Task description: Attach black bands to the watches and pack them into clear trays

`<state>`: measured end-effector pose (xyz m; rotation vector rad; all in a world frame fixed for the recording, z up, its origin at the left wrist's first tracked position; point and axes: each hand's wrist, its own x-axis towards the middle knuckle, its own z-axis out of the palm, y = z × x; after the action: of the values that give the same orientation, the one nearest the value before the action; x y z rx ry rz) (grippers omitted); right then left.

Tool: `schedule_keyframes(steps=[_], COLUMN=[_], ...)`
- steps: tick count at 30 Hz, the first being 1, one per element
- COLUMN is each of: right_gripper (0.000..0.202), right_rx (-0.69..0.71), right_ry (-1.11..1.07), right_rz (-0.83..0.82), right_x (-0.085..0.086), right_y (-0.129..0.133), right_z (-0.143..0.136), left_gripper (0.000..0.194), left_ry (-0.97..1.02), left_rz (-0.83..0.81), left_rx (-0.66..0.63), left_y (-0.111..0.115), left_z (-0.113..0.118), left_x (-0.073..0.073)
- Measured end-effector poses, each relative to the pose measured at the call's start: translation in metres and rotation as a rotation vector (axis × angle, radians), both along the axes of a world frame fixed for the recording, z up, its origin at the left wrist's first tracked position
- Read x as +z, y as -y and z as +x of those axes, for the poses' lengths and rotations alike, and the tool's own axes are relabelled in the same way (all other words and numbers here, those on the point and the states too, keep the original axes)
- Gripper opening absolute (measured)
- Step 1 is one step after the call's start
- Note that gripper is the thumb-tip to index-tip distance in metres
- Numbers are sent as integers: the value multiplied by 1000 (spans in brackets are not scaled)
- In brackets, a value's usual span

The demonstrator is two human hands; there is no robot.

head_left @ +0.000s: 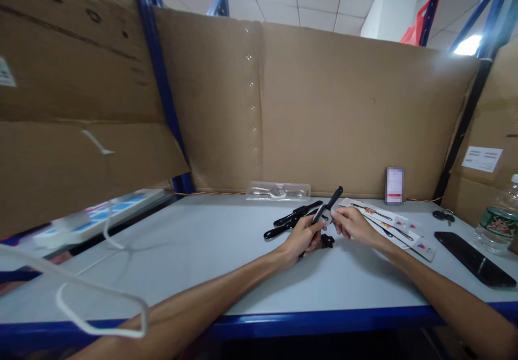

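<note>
In front of me, my left hand [303, 237] is closed around a slim black-handled tool [335, 197], whose end points up and away to the right. A pale card-like piece [326, 217] lies against the tool. Its right edge meets the pinched fingertips of my right hand [351, 224]; exactly what they grip is partly hidden. Just beyond my left hand lie several more black-handled tools [289, 221], side by side on the grey tabletop [194, 257]. Close under my hands is a small black piece [327, 240], its shape unclear.
Flat printed cards [399, 225] with tool pictures lie right of my hands. A clear plastic tray [278, 191] and a propped phone [394, 185] stand at the back. Rightward are keys [444, 216], a black phone [473, 257] and a water bottle [499, 219]. A white cable [101, 290] hangs at left.
</note>
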<state>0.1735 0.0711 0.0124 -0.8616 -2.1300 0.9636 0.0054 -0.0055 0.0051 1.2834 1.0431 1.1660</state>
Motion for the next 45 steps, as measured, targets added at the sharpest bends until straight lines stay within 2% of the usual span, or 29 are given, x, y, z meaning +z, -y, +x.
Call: schedule_keyframes(steps=[3, 7, 10, 14, 19, 23, 26, 33, 38, 42, 45], right_gripper=[43, 39, 31, 24, 19, 22, 20, 19, 22, 25, 31], right_rx=[-180, -430, -506, -535, -440, -397, -393, -380, -430, -303, -180], right_ry=[-5, 156, 411, 623, 824, 847, 854, 850, 772, 657, 653], right_rz=[79, 401, 511, 483, 412, 399, 387, 379, 433, 521, 555], right_x=[10, 22, 28, 33, 19, 3, -2, -2, 1, 2, 1], right_y=[-10, -23, -27, -30, -35, -40, -43, -42, -37, -29, -23], right_z=[9, 27, 40, 53, 54, 49, 47, 48, 42, 33, 30], left_gripper=[23, 20, 19, 18, 21, 22, 22, 19, 16, 14, 15], left_ry=[42, 128, 158, 145, 110, 89, 86, 135, 245, 285, 267], left_rz=[-45, -104, -156, -154, -127, -127, -121, -130, -103, -135, -149], left_rx=[63, 102, 109, 115, 93, 78, 74, 85, 189, 186, 147], left_y=[-1, -3, -4, -3, -1, 0, 0, -3, -7, -9, -10], left_z=[-1, -4, -6, -6, -3, -1, -1, -4, -9, -12, -11], left_x=[2, 3, 2, 2, 2, 2, 1, -1, 2, 2, -1])
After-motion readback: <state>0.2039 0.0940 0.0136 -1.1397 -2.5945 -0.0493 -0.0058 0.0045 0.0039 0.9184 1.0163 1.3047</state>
